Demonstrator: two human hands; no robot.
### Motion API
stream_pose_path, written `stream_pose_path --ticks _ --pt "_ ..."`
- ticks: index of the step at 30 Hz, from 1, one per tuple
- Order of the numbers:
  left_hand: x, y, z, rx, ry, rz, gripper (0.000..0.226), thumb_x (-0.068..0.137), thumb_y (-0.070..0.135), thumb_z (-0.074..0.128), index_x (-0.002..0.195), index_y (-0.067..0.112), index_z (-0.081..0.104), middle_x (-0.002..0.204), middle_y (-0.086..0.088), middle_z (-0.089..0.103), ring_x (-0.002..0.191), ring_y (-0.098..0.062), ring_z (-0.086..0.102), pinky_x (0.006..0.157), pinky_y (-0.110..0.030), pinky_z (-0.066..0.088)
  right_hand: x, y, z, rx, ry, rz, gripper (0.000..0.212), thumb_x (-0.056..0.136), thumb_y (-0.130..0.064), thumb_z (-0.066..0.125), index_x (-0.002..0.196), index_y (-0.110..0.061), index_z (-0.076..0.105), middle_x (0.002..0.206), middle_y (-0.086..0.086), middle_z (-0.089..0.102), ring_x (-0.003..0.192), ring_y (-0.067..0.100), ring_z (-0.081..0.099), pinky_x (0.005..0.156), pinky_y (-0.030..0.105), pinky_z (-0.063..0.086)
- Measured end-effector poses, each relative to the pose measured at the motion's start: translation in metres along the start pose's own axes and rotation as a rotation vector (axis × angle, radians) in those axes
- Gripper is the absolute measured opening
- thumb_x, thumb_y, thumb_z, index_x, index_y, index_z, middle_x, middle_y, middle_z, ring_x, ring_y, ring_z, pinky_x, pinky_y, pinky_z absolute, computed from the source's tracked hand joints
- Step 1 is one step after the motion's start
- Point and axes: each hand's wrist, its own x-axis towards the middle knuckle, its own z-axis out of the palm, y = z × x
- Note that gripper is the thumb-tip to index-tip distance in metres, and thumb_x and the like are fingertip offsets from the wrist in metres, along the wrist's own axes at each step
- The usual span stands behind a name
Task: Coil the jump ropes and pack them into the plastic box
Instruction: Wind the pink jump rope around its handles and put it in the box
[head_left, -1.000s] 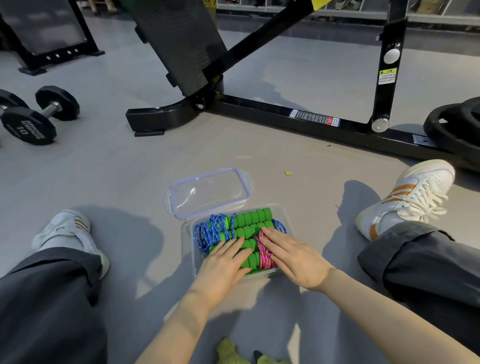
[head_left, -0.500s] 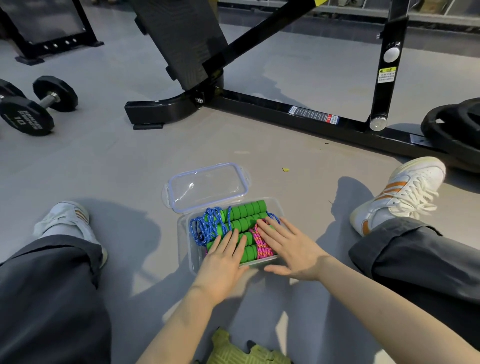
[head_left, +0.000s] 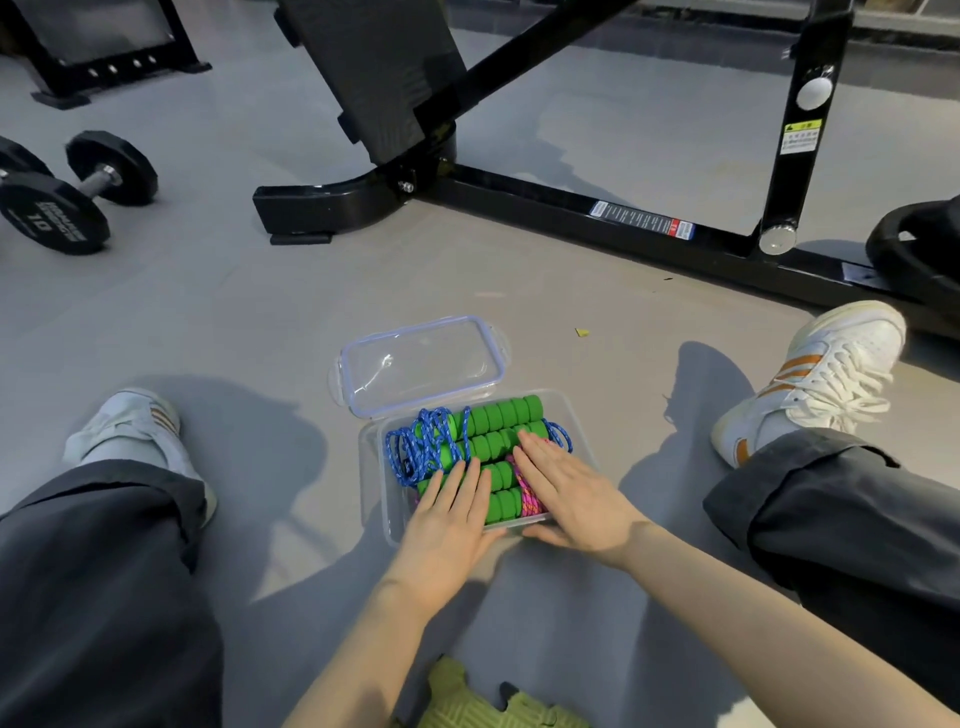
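Seated on a gym floor (head_left: 249, 312), a person lays the left hand (head_left: 447, 525) and right hand (head_left: 571, 499) flat, fingers straight, on jump ropes (head_left: 493, 447) packed in a clear plastic box (head_left: 577, 415), apparently pressing the springy coils down so the lid (head_left: 421, 364) will fit. The left hand covers the near green handles (head_left: 501, 501) beside the blue rope (head_left: 415, 452); the right rests on the pink rope (head_left: 529, 501). The lid lies just behind the box, with a weight bench (head_left: 597, 208) beyond.

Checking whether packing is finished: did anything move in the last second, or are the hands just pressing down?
Nothing was taken hold of or let go. The left hand and right hand stay flat on the green-handled jump ropes in the clear plastic box; the right fingers, briefly fanned, drew together. Box, blue rope coil, pink rope and clear lid are unmoved.
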Motion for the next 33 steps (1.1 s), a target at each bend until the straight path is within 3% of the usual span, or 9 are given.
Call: stream_pose_path --ticks 4,7,10,16,20,24,26,30,33 --pt "0.002 -0.005 -0.002 -0.047 -0.047 0.023 0.059 0.088 0.042 0.034 0.112 0.002 0.069 0.117 -0.015 0.067 0.105 -0.027 0.066 0.087 -0.044 0.055 0.000 -0.003 0.005 0.000 0.010 0.018 0.080 0.080 -0.049 0.058 0.133 0.005 0.034 0.135 0.028 0.047 0.126 0.037 0.047 0.105 0.047 0.034" --pt "-0.001 -0.004 -0.008 -0.063 -0.044 -0.001 0.061 0.093 0.046 0.030 0.115 0.005 0.069 0.122 -0.011 0.065 0.112 -0.023 0.063 0.101 -0.041 0.045 -0.001 -0.009 0.004 0.027 -0.049 0.069 0.084 0.076 -0.047 0.067 0.134 0.004 0.035 0.136 0.027 0.046 0.126 0.036 0.047 0.106 0.045 0.037" --pt "-0.001 0.002 -0.023 -0.117 -0.063 -0.085 0.074 0.100 0.057 0.015 0.126 0.007 0.061 0.134 -0.009 0.057 0.126 -0.022 0.053 0.107 -0.041 0.026 -0.004 -0.014 -0.009 0.080 -0.134 0.142 0.079 0.090 -0.059 0.037 0.141 0.003 0.031 0.147 0.022 0.033 0.137 0.033 0.033 0.114 0.040 0.016" --pt "0.032 -0.023 -0.039 -0.129 -0.094 -0.362 0.080 0.100 0.053 0.003 0.131 0.002 0.056 0.140 -0.020 0.048 0.129 -0.036 0.047 0.107 -0.048 0.019 0.019 -0.010 -0.026 0.177 -0.090 0.198 0.076 0.092 -0.063 0.006 0.150 -0.014 0.009 0.157 0.007 -0.001 0.145 0.022 -0.007 0.116 0.037 -0.009" --pt "0.044 -0.029 -0.032 -0.099 -0.228 -0.340 0.094 0.076 0.059 -0.018 0.153 0.011 0.004 0.159 -0.013 -0.007 0.147 -0.031 -0.005 0.115 -0.043 -0.012 0.053 -0.006 -0.021 0.159 -0.123 0.240 0.093 0.079 -0.071 -0.011 0.150 -0.013 0.006 0.156 0.008 -0.007 0.140 0.017 -0.019 0.115 0.032 -0.016" --pt "0.047 -0.027 -0.025 -0.082 -0.134 -0.228 0.064 0.090 0.043 0.023 0.135 0.007 0.053 0.141 -0.015 0.049 0.129 -0.035 0.047 0.111 -0.045 0.028 0.059 -0.002 -0.012 0.179 -0.169 0.242 0.097 0.075 -0.070 -0.016 0.150 -0.012 0.008 0.158 0.011 0.000 0.144 0.020 -0.011 0.109 0.027 -0.020" --pt "0.046 -0.030 -0.017 -0.086 -0.124 -0.172 0.055 0.096 0.038 0.026 0.125 0.009 0.063 0.129 -0.012 0.061 0.121 -0.035 0.055 0.101 -0.047 0.039 0.059 -0.003 -0.004 0.210 -0.177 0.245 0.091 0.079 -0.065 -0.010 0.149 -0.012 0.013 0.158 0.011 0.005 0.146 0.023 -0.003 0.109 0.026 -0.018" --pt "0.043 -0.030 -0.014 -0.183 -0.093 -0.195 0.057 0.094 0.039 0.025 0.128 0.012 0.061 0.131 -0.007 0.059 0.126 -0.031 0.051 0.099 -0.045 0.043 0.059 -0.004 -0.003 0.225 -0.114 0.275 0.077 0.091 -0.056 0.007 0.145 -0.008 0.032 0.152 0.015 0.027 0.143 0.029 0.019 0.113 0.033 -0.007" --pt "0.050 -0.033 -0.013 -0.215 -0.190 -0.209 0.079 0.086 0.052 0.001 0.148 0.016 0.034 0.149 -0.004 0.036 0.142 -0.026 0.022 0.113 -0.042 0.026 0.061 -0.002 0.002 0.233 -0.116 0.286 0.067 0.090 -0.043 0.016 0.142 -0.007 0.039 0.147 0.017 0.036 0.140 0.031 0.029 0.113 0.035 -0.001"
